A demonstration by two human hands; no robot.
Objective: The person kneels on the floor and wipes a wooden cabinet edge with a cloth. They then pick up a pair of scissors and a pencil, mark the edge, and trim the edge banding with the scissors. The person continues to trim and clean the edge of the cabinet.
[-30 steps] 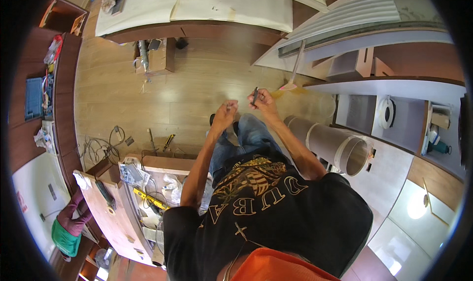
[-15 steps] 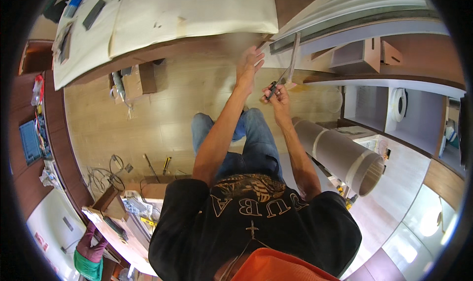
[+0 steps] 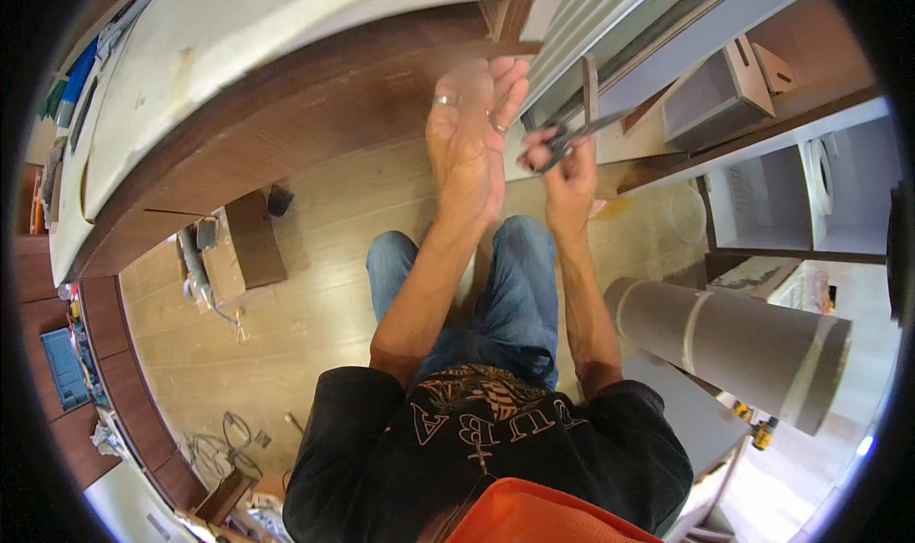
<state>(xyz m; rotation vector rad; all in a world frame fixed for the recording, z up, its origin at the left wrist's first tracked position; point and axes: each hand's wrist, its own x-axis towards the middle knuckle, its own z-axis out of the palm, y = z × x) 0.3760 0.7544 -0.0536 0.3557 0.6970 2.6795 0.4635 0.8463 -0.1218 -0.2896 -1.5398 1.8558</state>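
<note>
black short-sleeved T-shirt [image 3: 386, 472] | gold print [image 3: 477, 381] | pale lettering [image 3: 470, 429] | cross pendant [image 3: 482, 459] | blue jeans [image 3: 524, 271] | silver ring [image 3: 444, 100] | orange cloth [image 3: 529, 514]

left fingers [image 3: 516, 76]: extended near brown table edge [image 3: 315, 114] | right fingers [image 3: 582, 152]: holding dark scissors [image 3: 562, 138], blurred

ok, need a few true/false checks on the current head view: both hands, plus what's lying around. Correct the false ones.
1. The bare right hand holds black-handled metal scissors. True.
2. The bare left hand is clenched into a fist. False: the left hand is open, palm showing.
3. A large grey-brown cylinder with pale bands lies on the person's right. True.
4. Thin grey looped cables lie on the right. False: the cables lie on the left.
</note>
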